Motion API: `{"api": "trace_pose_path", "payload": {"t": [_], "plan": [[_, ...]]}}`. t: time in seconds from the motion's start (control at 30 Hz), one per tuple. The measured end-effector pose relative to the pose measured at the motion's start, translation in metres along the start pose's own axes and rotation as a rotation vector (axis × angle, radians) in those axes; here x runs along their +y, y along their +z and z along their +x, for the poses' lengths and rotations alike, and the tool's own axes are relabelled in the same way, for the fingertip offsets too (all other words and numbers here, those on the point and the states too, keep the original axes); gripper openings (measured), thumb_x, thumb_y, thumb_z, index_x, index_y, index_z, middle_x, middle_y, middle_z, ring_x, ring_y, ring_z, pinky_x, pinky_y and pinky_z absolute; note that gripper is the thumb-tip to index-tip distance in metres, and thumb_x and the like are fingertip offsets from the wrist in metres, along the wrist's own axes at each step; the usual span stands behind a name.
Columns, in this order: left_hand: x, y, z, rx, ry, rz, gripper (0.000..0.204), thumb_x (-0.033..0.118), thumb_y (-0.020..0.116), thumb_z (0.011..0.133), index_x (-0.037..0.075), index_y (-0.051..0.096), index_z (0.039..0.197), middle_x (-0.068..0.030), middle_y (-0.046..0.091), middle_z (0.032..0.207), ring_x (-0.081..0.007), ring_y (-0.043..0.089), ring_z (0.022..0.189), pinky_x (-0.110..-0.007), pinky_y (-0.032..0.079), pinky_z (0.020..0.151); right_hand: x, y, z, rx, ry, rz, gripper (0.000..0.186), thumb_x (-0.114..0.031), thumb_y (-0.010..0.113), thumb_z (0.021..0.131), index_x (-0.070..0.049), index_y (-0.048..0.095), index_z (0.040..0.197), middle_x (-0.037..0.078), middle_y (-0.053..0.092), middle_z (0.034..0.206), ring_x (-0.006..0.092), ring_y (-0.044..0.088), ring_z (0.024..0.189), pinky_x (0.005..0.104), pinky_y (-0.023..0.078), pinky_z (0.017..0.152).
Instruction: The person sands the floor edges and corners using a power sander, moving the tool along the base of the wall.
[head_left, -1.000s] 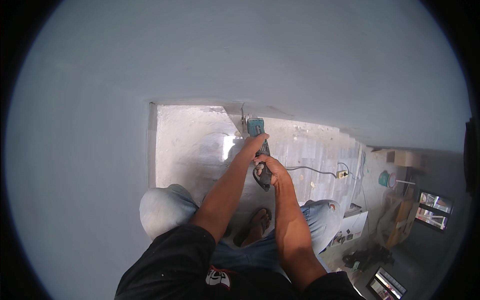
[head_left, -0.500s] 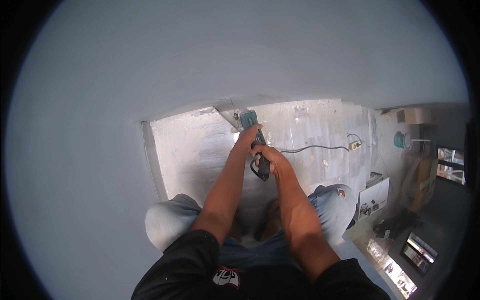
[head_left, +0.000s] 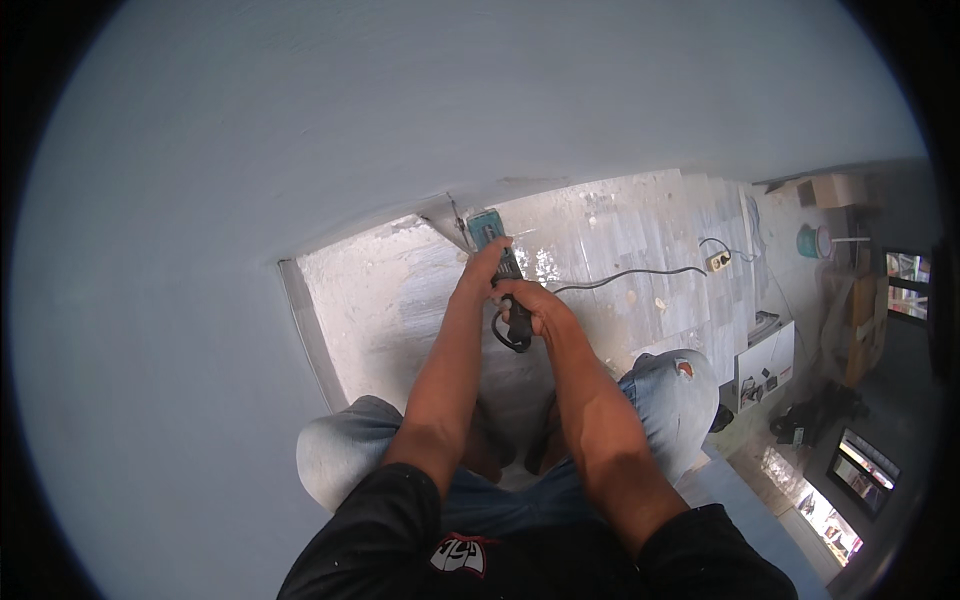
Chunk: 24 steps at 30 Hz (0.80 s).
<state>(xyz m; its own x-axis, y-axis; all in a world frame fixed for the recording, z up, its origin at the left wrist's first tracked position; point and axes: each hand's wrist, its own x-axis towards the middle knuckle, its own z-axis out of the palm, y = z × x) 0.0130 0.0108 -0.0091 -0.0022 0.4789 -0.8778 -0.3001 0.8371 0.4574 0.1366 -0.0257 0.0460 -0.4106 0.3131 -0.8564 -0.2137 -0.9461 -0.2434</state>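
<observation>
A teal and black power tool (head_left: 486, 228) points at the foot of the grey wall (head_left: 480, 110), beside a short thin piece (head_left: 455, 218) at the wall's edge. My left hand (head_left: 487, 262) grips the tool's upper body, with the thumb along its side. My right hand (head_left: 530, 306) holds the black rear end just below. A black cord (head_left: 630, 271) loops at the tool's base and runs right to a white socket strip (head_left: 718, 262). Pale, dusty marked boards or tiles (head_left: 610, 220) lie under the tool; whether its tip touches the wall is too small to tell.
My knees in torn jeans (head_left: 665, 410) flank my arms. A grey wall (head_left: 150, 350) rises at left. On the right are a white board with small items (head_left: 750, 360), a teal bucket (head_left: 806, 240), cardboard boxes (head_left: 840, 190), a dark heap (head_left: 800, 425) and window openings (head_left: 907, 285).
The tool and both my hands have moved up and slightly left in the picture, still gripping. The view has shifted, bringing the boxes and floor at right higher up and further right.
</observation>
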Motion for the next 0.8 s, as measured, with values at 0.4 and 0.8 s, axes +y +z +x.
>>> {"api": "trace_pose_path", "payload": {"t": [0.4, 0.8], "plan": [[0.003, 0.002, -0.014, 0.027, 0.048, -0.011, 0.048, 0.036, 0.071, 0.077, 0.000, 0.059, 0.105, -0.0087, 0.061, 0.084, -0.0212, 0.061, 0.070, -0.035, 0.051, 0.059, 0.000, 0.004, -0.008, -0.006, 0.014, -0.002, 0.008, -0.008, 0.064, 0.081, -0.004, 0.058, 0.085, 0.005, 0.056, 0.069, 0.0115, 0.051, 0.045, 0.0226, 0.046, 0.039], [0.016, 0.013, -0.041, 0.074, 0.022, 0.037, 0.048, 0.033, 0.072, 0.074, -0.004, 0.061, 0.104, -0.0109, 0.062, 0.088, -0.0214, 0.061, 0.072, -0.037, 0.050, 0.058, 0.001, 0.004, -0.020, -0.005, -0.033, 0.006, 0.008, -0.008, 0.063, 0.081, -0.004, 0.058, 0.087, 0.005, 0.055, 0.070, 0.0110, 0.050, 0.046, 0.0223, 0.045, 0.040]]}}
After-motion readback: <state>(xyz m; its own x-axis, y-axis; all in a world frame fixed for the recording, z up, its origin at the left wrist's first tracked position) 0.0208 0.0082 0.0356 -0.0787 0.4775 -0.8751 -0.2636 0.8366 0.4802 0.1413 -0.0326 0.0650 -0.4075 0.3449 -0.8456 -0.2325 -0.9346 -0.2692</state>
